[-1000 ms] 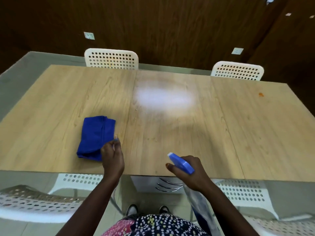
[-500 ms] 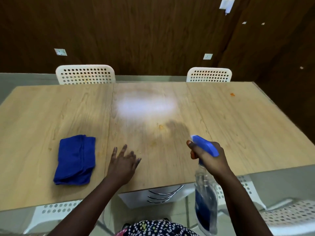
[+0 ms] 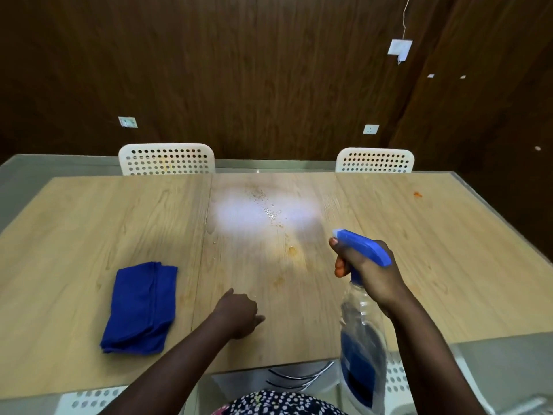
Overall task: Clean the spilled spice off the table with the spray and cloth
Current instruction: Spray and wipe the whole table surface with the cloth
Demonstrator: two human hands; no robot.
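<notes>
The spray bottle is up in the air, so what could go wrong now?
1. The spray bottle in the right hand aims past the orange spice, so spray may miss some of it.
2. The far orange speck near the table corner could get forgotten.
3. The blue cloth lies apart from the left hand, so wet spice might spread before wiping.

I see a bright white glare patch on the table [image 3: 89, 223] from overhead light, against a dim dark wall [image 3: 239, 70]. Edges bow from the wide lens; the spray bottle [image 3: 362, 339] is motion-blurred.
</notes>
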